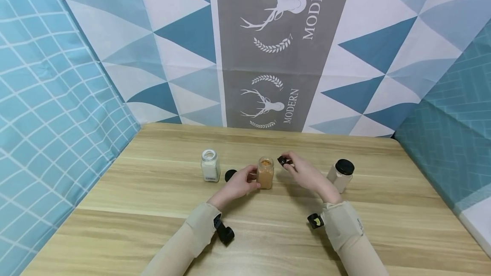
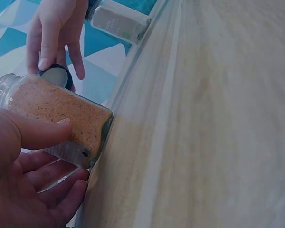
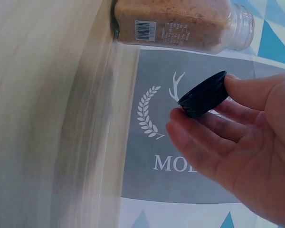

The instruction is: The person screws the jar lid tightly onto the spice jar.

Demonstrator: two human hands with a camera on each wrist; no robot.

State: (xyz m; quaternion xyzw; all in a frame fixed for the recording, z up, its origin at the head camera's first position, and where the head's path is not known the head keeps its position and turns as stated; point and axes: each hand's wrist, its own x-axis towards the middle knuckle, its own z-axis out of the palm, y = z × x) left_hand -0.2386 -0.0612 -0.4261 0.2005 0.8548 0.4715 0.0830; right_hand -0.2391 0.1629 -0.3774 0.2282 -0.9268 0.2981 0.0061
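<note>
An uncapped glass jar of orange-brown seasoning powder (image 1: 265,177) stands upright on the table. My left hand (image 1: 242,182) grips it from the left; in the left wrist view the thumb lies across the seasoning jar (image 2: 61,107) and the fingers curl along its other side. To the right of the open mouth, my right hand (image 1: 303,171) pinches a black screw lid (image 1: 282,160) between thumb and fingers. The right wrist view shows that black lid (image 3: 204,95) tilted, apart from the jar, with a barcode label on the glass behind it.
An uncapped jar of white contents (image 1: 210,168) stands at the left, with another black lid (image 1: 230,175) on the table beside my left hand. Behind my right forearm is a black-capped jar with pale contents (image 1: 340,175). A patterned cloth wall (image 1: 188,67) borders the wooden table (image 1: 268,242).
</note>
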